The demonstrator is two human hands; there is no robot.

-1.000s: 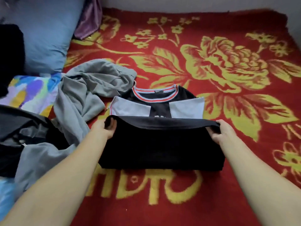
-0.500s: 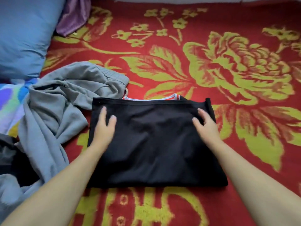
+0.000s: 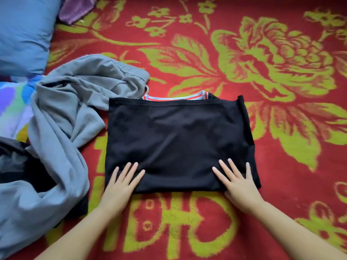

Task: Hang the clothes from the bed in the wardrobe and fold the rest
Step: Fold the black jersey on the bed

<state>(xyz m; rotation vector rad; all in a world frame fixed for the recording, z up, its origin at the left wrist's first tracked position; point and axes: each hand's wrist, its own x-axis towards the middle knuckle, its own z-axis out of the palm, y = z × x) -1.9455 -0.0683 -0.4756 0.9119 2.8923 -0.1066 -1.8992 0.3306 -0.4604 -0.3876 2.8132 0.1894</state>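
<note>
A black shirt (image 3: 178,139) lies folded into a rectangle on the bed, its white and orange striped collar peeking out at the far edge. My left hand (image 3: 122,182) lies flat with straight fingers on the shirt's near left corner. My right hand (image 3: 238,181) rests flat on the near right corner, fingers spread. A crumpled grey garment (image 3: 62,128) sprawls to the left of the shirt, touching its far left corner.
A red blanket with yellow-green flowers (image 3: 262,72) covers the bed. A blue pillow (image 3: 24,32) and a purple cloth (image 3: 77,8) sit at the far left. A dark garment (image 3: 15,162) and a multicoloured sheet (image 3: 13,102) lie at the left edge.
I folded the shirt's bottom half up over the collar and let go of the hem. Both hands then slid back toward me, from the fold's far part to its near corners.
</note>
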